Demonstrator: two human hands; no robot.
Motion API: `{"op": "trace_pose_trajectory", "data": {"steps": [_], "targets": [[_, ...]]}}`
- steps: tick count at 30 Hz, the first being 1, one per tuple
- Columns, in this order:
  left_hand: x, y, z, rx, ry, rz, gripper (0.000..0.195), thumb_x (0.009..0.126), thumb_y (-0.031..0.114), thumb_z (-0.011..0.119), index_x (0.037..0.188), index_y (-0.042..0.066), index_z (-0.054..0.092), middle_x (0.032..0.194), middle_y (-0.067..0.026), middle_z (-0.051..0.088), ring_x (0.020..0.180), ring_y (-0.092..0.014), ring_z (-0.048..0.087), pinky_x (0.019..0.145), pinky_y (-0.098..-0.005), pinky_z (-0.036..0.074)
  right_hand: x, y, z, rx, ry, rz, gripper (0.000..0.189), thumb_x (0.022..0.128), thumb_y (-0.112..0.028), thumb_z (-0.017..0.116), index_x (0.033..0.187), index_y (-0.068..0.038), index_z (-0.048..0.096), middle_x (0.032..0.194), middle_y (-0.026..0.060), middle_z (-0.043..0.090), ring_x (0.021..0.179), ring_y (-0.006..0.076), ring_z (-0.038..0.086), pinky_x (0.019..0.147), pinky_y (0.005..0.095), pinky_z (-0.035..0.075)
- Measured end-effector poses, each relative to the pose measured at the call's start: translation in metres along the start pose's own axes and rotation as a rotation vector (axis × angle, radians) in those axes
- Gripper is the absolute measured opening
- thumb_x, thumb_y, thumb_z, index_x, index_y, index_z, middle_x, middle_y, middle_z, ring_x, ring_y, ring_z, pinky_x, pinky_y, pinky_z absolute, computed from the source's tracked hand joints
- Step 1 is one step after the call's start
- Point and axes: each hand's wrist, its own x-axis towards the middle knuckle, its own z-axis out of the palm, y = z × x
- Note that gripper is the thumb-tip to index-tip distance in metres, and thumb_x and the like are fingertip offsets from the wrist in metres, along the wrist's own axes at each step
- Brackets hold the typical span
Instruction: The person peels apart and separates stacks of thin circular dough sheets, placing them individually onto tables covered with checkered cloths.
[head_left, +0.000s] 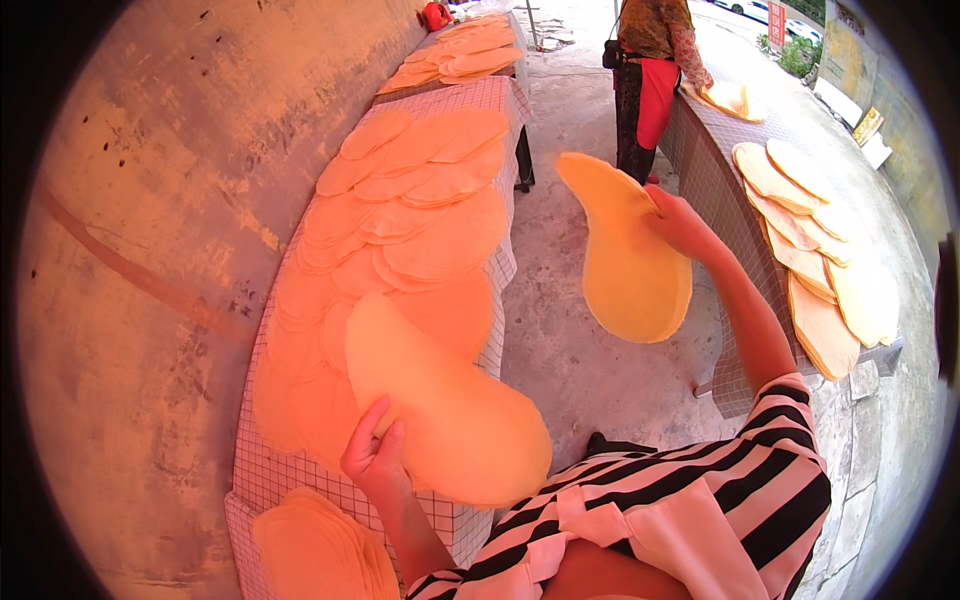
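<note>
My left hand (379, 461) grips a pale orange, insole-shaped flat sheet (465, 420) by its near-left edge, thumb and fingers pinching it. It hangs over the left table's overlapping piles of similar sheets (442, 232). My right hand (679, 225), stretched out over the aisle, holds a yellower bent sheet (637, 277) by its upper right edge. Its edge looks thick, and whether it is one sheet or several layers I cannot tell. The material of the sheets is not clear.
A wall (150, 300) borders the checked-cloth left table (480, 517), with another pile (322, 547) at its near end. Across the concrete aisle (555, 360), more sheets (806, 255) lie on the right table (697, 150). A person (649, 75) stands there, one hand on sheets (731, 101).
</note>
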Motion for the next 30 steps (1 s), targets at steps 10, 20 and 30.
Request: {"op": "trace_pose_trajectory", "data": {"steps": [10,20,30], "targets": [[0.104,-0.066,0.181,-0.032,-0.286,0.003,0.034,0.075,-0.009,0.058,0.108,-0.004,0.06,0.069,0.007,0.049,0.054,0.001,0.038,0.05,-0.0132,0.029,-0.013,0.192,-0.035,-0.332,-0.13,0.33,0.023,0.072,-0.005,0.05,0.093,0.003,0.047,0.083,0.0264,0.057,0.086,0.0423,0.055,0.073,0.0458,0.044],[0.246,-0.107,0.274,0.001,-0.552,-0.088,0.032,0.073,-0.011,0.056,0.104,-0.005,0.061,0.078,0.0018,0.058,0.057,0.0,0.046,0.053,-0.0138,0.037,0.097,0.273,-0.022,-0.439,-0.258,0.399,0.021,0.073,0.001,0.046,0.093,0.005,0.045,0.086,0.029,0.057,0.09,0.044,0.054,0.076,0.0496,0.043],[0.407,-0.109,0.369,0.063,-0.708,0.055,0.034,0.075,-0.011,0.051,0.103,0.003,0.064,0.077,0.0071,0.055,0.062,0.001,0.043,0.054,-0.0156,0.034,0.267,0.294,-0.027,-0.285,-0.194,0.285,0.018,0.083,-0.009,0.045,0.097,0.001,0.042,0.081,0.0294,0.056,0.081,0.0457,0.054,0.069,0.0509,0.042]]}}
